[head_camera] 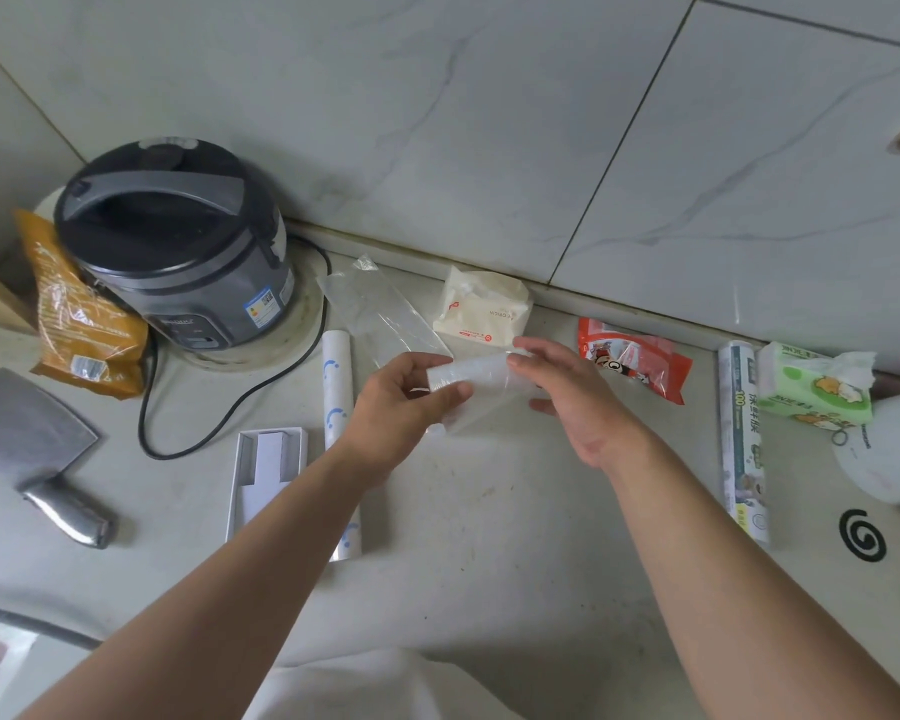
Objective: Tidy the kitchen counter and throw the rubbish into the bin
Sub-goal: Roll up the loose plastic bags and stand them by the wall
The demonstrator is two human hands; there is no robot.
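Above the middle of the counter [489, 511], my left hand [401, 402] pinches the left end of a clear plastic bag [481, 389]. My right hand [567, 387] touches the bag's right side with its fingers spread. Behind the hands a second clear plastic bag [380, 309] lies flat. Near the wall rest a cream wrapper [484, 309] and a torn red snack packet [640, 363]. An open white box [266, 470] and a white roll with blue marks [336, 402] lie left of my left forearm.
A grey rice cooker [178, 252] stands at the back left, its black cord [188, 439] looping forward. An orange bag [81, 319] and a cleaver [32, 449] lie at the left. A food-bag roll [744, 444], a tissue pack [817, 387] and a white plate [889, 449] sit right.
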